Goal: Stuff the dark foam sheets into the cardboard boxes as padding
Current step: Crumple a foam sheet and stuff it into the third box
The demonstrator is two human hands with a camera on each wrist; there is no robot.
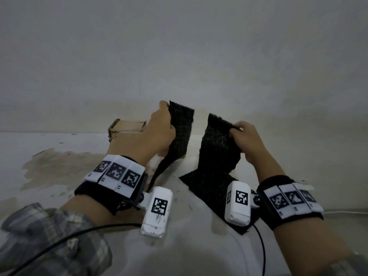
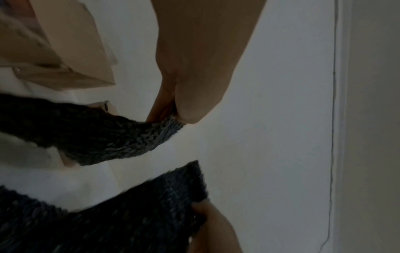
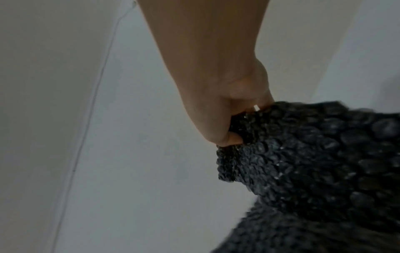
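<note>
My left hand (image 1: 162,124) pinches the top edge of one dark foam sheet (image 1: 180,134), which hangs down in front of a cardboard box (image 1: 127,134). The same hand (image 2: 184,102) and sheet (image 2: 97,135) show in the left wrist view, with the box (image 2: 71,51) behind. My right hand (image 1: 246,134) grips the upper edge of a second dark foam sheet (image 1: 217,156), whose lower end lies on the white table (image 1: 59,140). In the right wrist view my right hand (image 3: 229,119) is curled round the bubbly dark sheet (image 3: 314,162). The box's inside is hidden.
A grey wall (image 1: 179,46) rises right behind the table. A brownish stain (image 1: 55,168) marks the table at the left. A black cable (image 1: 260,251) and a white cable (image 1: 342,212) run near my right forearm.
</note>
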